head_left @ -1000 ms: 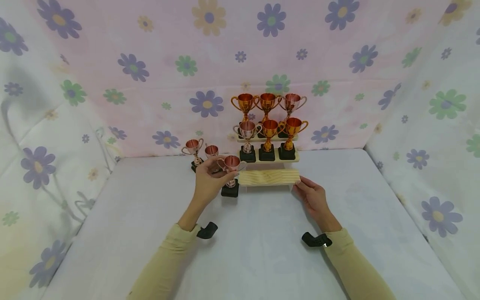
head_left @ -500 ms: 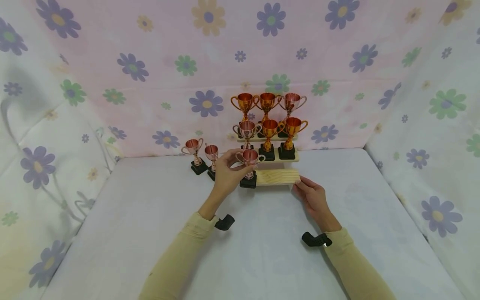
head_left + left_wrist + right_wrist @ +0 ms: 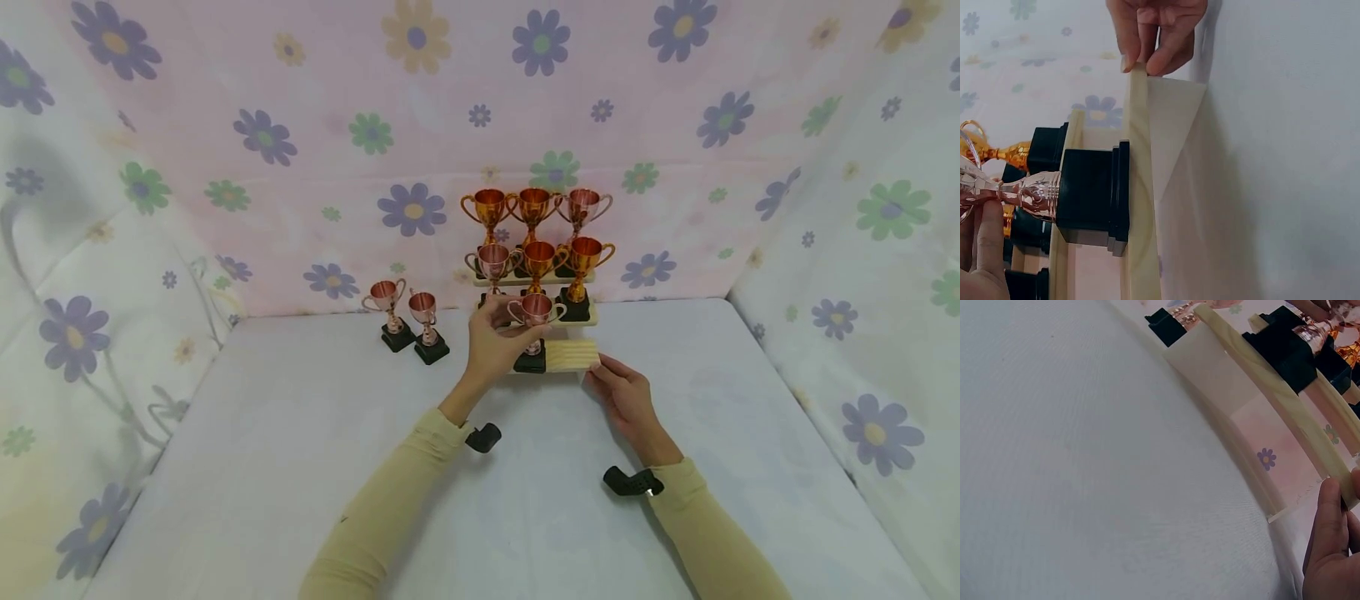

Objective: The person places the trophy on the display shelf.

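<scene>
My left hand (image 3: 491, 343) holds a small rose-gold trophy (image 3: 536, 312) by its stem, upright over the lowest wooden step (image 3: 573, 355) of a tiered stand. In the left wrist view the trophy's black base (image 3: 1092, 195) is at the step's surface; whether it bears weight there I cannot tell. My right hand (image 3: 624, 403) pinches the right end of that same step between thumb and fingers, as the right wrist view shows with the hand (image 3: 1332, 556) at the board's end. The step's left part is hidden behind my left hand and the trophy.
Left of the stand, two rose-gold trophies (image 3: 387, 305) (image 3: 425, 320) stand on the white table (image 3: 285, 450). The middle step (image 3: 592, 312) bears one rose-gold and two gold trophies; the top step (image 3: 588, 279) bears two gold and one rose-gold. Flowered cloth (image 3: 337, 175) surrounds the table.
My left hand has carried the trophy rightward, from beside the lowest step's left end to above its middle. My right hand has stayed on the step's right end.
</scene>
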{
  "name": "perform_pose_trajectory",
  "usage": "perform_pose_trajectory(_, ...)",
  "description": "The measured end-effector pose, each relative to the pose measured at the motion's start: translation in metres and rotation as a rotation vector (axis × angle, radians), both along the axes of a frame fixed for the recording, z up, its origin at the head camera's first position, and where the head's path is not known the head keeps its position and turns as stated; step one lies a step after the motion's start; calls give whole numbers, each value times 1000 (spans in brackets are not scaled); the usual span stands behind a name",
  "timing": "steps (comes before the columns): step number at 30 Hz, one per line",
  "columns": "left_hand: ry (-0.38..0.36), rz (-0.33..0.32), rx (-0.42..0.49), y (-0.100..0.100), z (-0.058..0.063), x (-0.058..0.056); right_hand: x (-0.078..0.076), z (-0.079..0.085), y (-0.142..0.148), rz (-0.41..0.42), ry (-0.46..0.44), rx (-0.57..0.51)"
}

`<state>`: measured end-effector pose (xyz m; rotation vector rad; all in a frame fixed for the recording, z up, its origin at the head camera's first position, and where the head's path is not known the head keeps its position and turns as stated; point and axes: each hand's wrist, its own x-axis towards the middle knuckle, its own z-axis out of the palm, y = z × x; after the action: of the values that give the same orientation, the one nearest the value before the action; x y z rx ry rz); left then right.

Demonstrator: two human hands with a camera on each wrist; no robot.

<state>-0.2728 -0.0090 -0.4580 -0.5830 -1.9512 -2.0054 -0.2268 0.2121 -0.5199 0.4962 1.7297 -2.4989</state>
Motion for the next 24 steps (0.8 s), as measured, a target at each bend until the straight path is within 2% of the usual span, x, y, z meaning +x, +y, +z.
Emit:
perform_pose_trajectory(16, -49, -4, 1, 48, -1, -2, 0, -3, 2, -12, -5, 14)
perform_pose_trajectory(24, -51, 10, 33, 64, 3, -1, 1, -1, 1, -1, 12, -30)
